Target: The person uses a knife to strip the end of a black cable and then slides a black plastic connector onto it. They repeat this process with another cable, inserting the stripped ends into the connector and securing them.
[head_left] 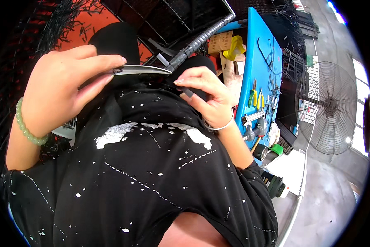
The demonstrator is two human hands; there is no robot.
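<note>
Between the thumb and index finger of my left hand (65,84) a long, flat, slightly curved black strip (146,70) is pinched, its shiny face catching light. The strip points right and tapers toward a tube (199,43) wound with glossy black strip, near whose lower end its tip lies. My right hand (209,92) is just right of that tip, fingers bent, with a gap between thumb and index fingertip. A small grey patch (187,92) shows at the right thumb; I cannot tell whether it is wrapped on. The tube edges a dark woven frame (164,20) above my knees.
At the right stands a blue board (255,53) with pliers (255,96) and other tools on it. A carton (220,42) and yellow plastic (235,48) lie beside it. Black strip scraps (84,31) litter the red surface at upper left. A large fan (330,106) stands far right.
</note>
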